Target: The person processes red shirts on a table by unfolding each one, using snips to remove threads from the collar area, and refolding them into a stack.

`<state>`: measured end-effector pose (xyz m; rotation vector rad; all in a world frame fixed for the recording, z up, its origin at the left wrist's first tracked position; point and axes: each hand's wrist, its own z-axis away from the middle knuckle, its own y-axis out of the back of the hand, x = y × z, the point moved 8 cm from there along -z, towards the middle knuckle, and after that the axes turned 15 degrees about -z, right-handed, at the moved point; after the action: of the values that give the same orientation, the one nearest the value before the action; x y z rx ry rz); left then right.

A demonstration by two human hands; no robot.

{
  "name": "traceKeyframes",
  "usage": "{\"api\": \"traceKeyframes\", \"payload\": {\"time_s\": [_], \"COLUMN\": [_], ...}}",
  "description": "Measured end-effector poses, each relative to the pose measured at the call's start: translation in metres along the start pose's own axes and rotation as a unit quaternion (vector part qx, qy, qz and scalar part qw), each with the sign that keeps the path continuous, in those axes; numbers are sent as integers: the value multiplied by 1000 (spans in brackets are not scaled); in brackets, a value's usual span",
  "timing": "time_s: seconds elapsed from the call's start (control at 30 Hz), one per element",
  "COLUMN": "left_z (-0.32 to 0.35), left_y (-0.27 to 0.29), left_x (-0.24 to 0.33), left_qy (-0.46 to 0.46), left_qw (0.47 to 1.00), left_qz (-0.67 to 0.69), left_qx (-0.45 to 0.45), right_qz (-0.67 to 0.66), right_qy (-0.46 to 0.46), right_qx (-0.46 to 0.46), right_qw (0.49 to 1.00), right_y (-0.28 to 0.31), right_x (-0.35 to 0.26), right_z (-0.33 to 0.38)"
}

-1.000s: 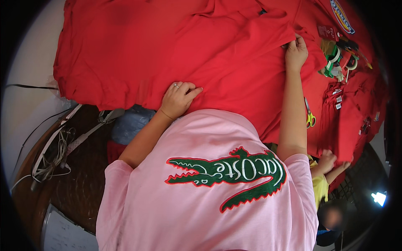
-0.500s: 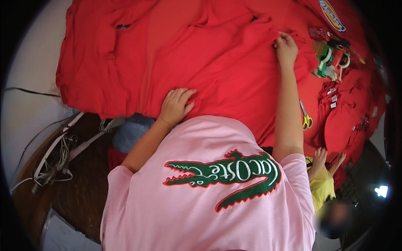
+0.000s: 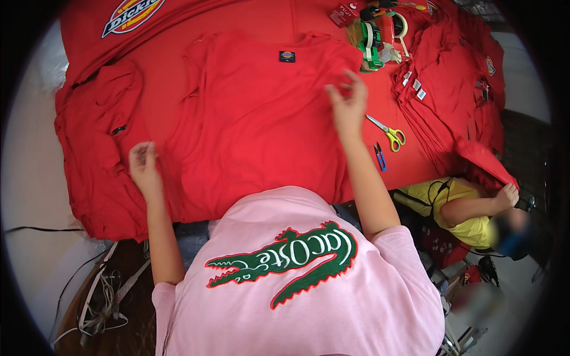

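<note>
Red shirt (image 3: 255,118) near yellow-handled scissors (image 3: 389,132)

Bright, fairly even light with motion-blurred right-hand fingers (image 3: 357,86), black fisheye edges.

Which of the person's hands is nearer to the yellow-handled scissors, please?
The right hand: it is just beyond the scissors and to their left. The left hand is much farther left, with the red shirt between.

Matt, creased cloth shirt (image 3: 255,118) and smooth metal-and-plastic scissors (image 3: 389,132)
</note>
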<state>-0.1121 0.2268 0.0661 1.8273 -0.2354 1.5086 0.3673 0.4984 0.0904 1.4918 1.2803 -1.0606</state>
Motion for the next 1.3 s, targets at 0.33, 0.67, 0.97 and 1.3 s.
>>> {"api": "traceKeyframes", "payload": {"time_s": [0.33,0.67,0.97,1.3], "left_z": [59,65,155,393], "left_y": [-195,-162,-53,181], "left_x": [67,32,-38,-222], "left_qy": [71,196,323,424], "left_qw": [920,904,776,662], "left_qz": [119,214,-11,-331], "left_qx": [-367,-315,-541,-522], "right_qz": [126,-4,-15,294], "right_qy": [29,-73,-134,68], "right_qx": [6,-450,14,-133], "right_qw": [992,890,991,944], "right_y": [-14,-68,146,108], "right_x": [-34,-79,10,15], "right_z": [-43,150,121,169]}}
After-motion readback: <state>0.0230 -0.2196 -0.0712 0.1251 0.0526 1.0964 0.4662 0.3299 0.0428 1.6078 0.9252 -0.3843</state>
